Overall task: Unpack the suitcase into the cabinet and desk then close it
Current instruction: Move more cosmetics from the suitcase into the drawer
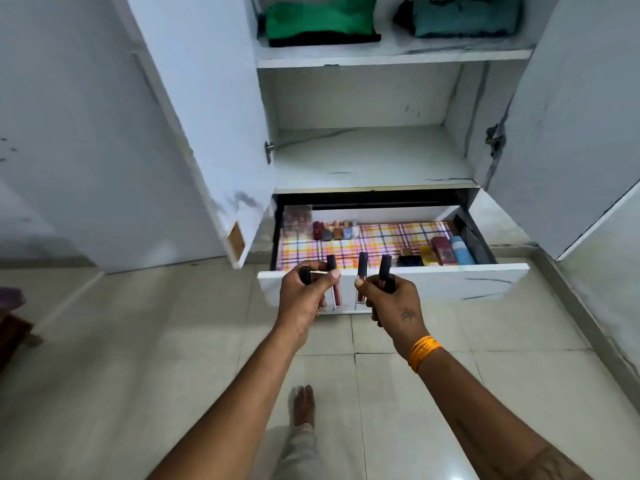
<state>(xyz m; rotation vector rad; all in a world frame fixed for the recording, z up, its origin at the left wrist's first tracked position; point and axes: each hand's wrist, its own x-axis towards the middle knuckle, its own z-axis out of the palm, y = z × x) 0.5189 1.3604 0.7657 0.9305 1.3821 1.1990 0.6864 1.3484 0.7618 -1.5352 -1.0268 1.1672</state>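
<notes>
Glossy, dark-capped lip-gloss tubes (pixel 362 277) fill both your gripping hands, left hand (pixel 304 294) and right hand (pixel 393 299); loosely bunched, one may slip short of the white open drawer (pixel 450 277).

Pale tiled floor (pixel 415 393); dark wooden furniture (pixel 14 327) at left edge.

Dark-capped reddish tubes (pixel 337 289) in both grips; beyond them, pink-yellow plaid drawer liner (pixel 381 237); orange bangles (pixel 423 351) behind the right

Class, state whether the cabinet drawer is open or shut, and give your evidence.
Open. The drawer is pulled out below the shelf, exposing its checked liner and small bottles.
</notes>
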